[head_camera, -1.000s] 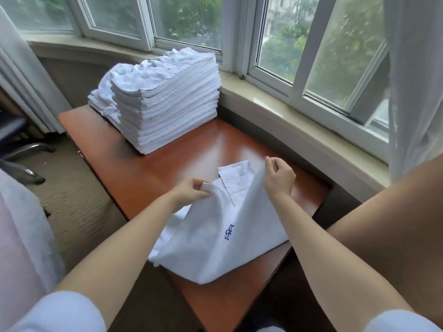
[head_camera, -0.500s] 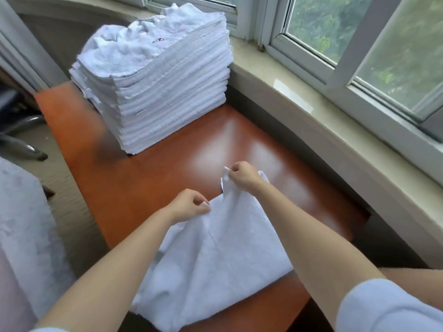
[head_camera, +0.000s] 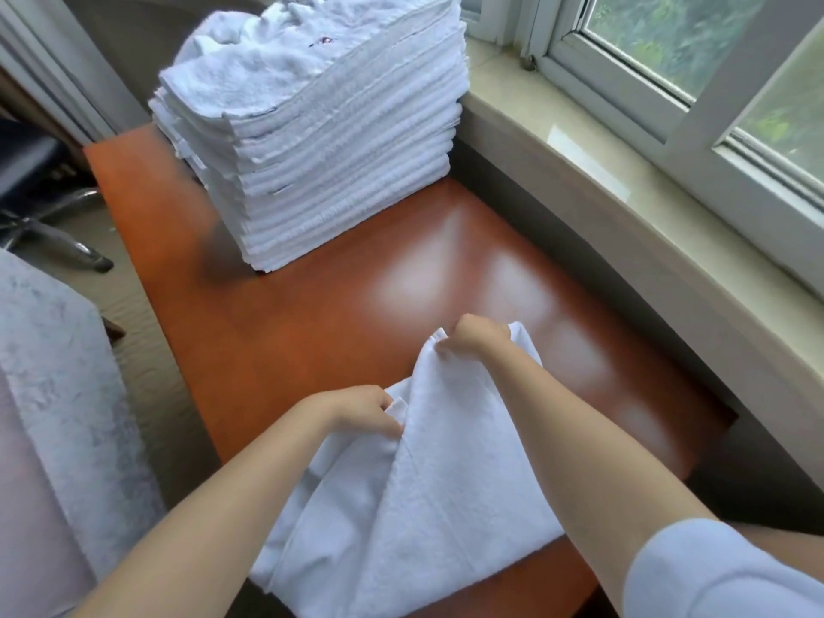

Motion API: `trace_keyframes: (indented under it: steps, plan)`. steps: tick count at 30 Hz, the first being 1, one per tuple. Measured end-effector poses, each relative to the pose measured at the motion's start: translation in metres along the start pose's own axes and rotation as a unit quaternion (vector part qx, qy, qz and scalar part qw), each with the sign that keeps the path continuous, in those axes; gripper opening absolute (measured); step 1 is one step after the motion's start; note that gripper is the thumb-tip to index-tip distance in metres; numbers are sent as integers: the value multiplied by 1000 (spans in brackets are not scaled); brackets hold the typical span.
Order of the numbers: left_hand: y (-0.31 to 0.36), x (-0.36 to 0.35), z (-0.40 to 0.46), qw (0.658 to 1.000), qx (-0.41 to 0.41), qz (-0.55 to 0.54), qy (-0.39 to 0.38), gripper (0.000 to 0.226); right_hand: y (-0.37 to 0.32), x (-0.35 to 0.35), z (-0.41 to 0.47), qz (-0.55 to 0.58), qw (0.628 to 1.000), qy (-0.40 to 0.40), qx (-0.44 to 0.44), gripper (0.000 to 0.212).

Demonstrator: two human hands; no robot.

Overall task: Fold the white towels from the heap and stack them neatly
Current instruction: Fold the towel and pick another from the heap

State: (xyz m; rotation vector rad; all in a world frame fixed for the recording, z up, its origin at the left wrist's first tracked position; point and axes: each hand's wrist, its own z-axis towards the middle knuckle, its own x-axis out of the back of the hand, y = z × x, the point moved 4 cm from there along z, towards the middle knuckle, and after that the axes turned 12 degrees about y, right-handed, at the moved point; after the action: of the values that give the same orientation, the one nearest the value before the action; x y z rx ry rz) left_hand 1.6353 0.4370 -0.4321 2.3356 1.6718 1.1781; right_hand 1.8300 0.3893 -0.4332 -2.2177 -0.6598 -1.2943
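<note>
Closest, hanging over the near edge of the table [head_camera: 276, 332]: the towel [head_camera: 446, 506], white, still loose and wrinkly, with a long crease up its middle. Held at two corners. Left hand [head_camera: 356, 410] pinching the nearer corner, fingers curled tight around the cloth. Right hand [head_camera: 477, 339] a bit farther along the table, pinching the far corner, fingers curled round it too. Both corners lifted a little, rest of the cloth lying on the table.

Step in hand, by the look of it: getting this one towel flat and straight, ready for a fold. Next move likely needs both corners pulled apart to smooth the wrinkles, then brought over to meet the other edge, lined up nicely. Folding not done yet.

Farther along the table, well apart from the hands: the stack [head_camera: 339, 162] of folded towels, tall and mostly even, with a crumpled towel on top. Bare shiny wood between towel and stack. Behind the table, the windowsill [head_camera: 624, 207].

Different from half a second ago: right hand moved farther out over the table, away from the left hand, so the top edge now stretched longer. Left hand in nearly the same spot. Stack just as before.
</note>
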Motion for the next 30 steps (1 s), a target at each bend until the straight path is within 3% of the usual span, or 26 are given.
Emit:
trace_keyframes:
  steps: [3, 6, 8, 10, 11, 13, 15, 17, 19, 22, 25, 26, 28, 30]
  plan:
    - [5, -4, -7, 999, 15, 34, -27, 29, 11, 11, -20, 80, 989, 120, -42, 39]
    - [6, -6, -20, 998, 19, 43, -44, 21, 32, 21, -56, 235, 922, 304, -40, 51]
    - [5, -8, -28, 997, 8, 62, -50, 22, 53, 17, -85, 312, 870, 372, -80, 55]
    - [3, -11, -35, 995, -1, 79, -59, 17, 78, 2, -110, 414, 808, 386, -162, 52]
    - [3, -13, -37, 994, -2, 84, -64, 25, 87, -8, -121, 444, 791, 374, -192, 48]
    - [4, -19, -45, 991, -4, 120, -61, 44, 102, -32, -143, 451, 790, 346, -230, 41]
    - [7, -26, -54, 984, -25, 171, -42, 48, 116, -51, -164, 454, 780, 348, -254, 38]
    - [8, -30, -64, 980, -50, 193, -23, 48, 131, -58, -184, 478, 736, 390, -279, 33]
    - [5, -21, -72, 984, -88, 154, 25, 46, 142, -52, -199, 487, 684, 435, -325, 25]
    - [-9, 9, -85, 980, -112, -39, 159, 44, 148, -30, -211, 499, 622, 494, -346, 29]
    - [-33, 32, -97, 923, -82, -242, 288, 19, 143, -20, -211, 495, 611, 502, -361, 31]
    - [-39, 34, -102, 905, -61, -259, 331, 11, 139, -22, -209, 500, 618, 491, -358, 29]
    - [-40, 30, -113, 894, -43, -206, 394, 33, 128, -30, -204, 507, 638, 470, -339, 25]
    - [-34, 22, -118, 896, -81, -265, 347, 55, 119, -41, -204, 492, 665, 459, -324, 22]
